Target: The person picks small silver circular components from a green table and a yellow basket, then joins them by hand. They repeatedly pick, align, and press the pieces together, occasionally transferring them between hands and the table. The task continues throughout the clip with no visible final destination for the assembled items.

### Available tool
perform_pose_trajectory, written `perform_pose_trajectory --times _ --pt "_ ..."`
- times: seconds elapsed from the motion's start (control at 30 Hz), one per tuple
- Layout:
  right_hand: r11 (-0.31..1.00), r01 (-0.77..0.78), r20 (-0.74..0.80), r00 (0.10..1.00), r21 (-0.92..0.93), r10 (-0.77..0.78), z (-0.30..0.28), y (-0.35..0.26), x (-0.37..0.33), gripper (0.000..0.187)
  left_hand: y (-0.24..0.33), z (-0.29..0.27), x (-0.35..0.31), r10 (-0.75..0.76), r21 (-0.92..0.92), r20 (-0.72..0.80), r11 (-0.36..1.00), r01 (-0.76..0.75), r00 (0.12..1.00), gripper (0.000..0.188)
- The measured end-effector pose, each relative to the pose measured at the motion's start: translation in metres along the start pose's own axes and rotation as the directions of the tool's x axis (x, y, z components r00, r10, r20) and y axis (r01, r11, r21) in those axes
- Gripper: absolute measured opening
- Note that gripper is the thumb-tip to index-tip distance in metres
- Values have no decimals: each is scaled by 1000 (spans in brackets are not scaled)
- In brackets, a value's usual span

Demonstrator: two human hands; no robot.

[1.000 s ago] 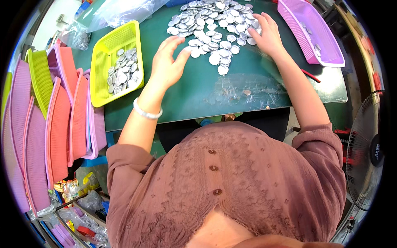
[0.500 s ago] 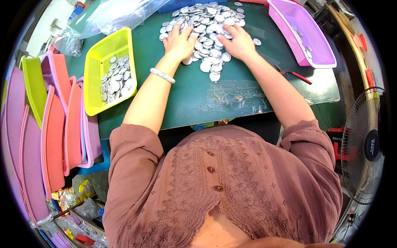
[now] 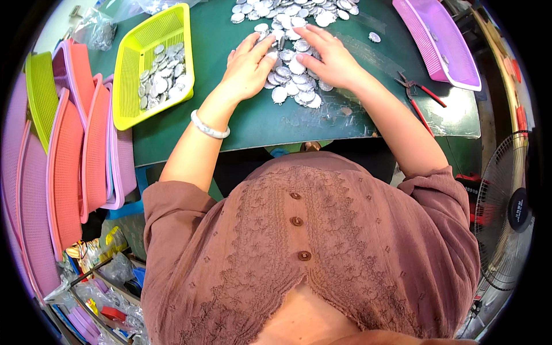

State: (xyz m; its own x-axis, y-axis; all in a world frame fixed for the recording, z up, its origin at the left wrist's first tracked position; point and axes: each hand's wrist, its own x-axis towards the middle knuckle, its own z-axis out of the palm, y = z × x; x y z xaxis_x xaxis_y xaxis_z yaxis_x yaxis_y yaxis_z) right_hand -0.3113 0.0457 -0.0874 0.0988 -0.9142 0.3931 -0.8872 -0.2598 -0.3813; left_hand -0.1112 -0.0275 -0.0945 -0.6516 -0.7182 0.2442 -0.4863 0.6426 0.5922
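Note:
Small round silver metal pieces (image 3: pixel 291 86), some with a tiny loop at the edge, lie heaped between my hands on the green table. My left hand (image 3: pixel 247 68) rests along the left side of this heap, fingers stretched out. Along its right side lies my right hand (image 3: pixel 333 60), fingers and thumb spread, the fingertips touching the pieces. Neither hand grips anything. Beyond my fingertips a larger spread of the same pieces (image 3: pixel 325 10) runs to the top of the picture. A yellow-green basket (image 3: pixel 127 86) left of my left hand holds more of them.
At the right stands a purple basket (image 3: pixel 414 34) with a few pieces inside. Red-handled pliers (image 3: pixel 428 95) lie near the table's right edge. Stacked pink, purple and green baskets (image 3: pixel 66 172) fill the left side. A fan (image 3: pixel 500 213) stands at the right. Clear plastic bags (image 3: pixel 100 29) lie at the far left.
Both hands have drawn toward me, bringing some silver pieces along, so a nearer heap has partly separated from the main spread. The whole view has also shifted slightly.

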Motion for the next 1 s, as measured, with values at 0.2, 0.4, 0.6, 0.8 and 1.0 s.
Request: perform_pose_trajectory --times 0.2,0.4,0.6,0.8,1.0 --pt "987 75 -116 991 142 -59 -30 -34 -28 42 37 -26 -47 107 42 -207 994 -101 973 23" --pt "971 150 -161 980 186 -120 -22 -54 -43 27 61 -6 -66 115 274 -125 959 -77 985 26" --pt "956 124 -148 985 265 -87 -24 -60 -48 27 49 -3 -67 144 89 -119 987 -134 982 14" --pt "628 -190 121 981 754 152 -23 -69 -55 32 67 -22 -62 -164 -423 304 860 287 939 9" --pt "79 -397 361 887 914 288 -34 -71 -52 32 70 -15 -59 -179 -778 260 544 316 949 18"
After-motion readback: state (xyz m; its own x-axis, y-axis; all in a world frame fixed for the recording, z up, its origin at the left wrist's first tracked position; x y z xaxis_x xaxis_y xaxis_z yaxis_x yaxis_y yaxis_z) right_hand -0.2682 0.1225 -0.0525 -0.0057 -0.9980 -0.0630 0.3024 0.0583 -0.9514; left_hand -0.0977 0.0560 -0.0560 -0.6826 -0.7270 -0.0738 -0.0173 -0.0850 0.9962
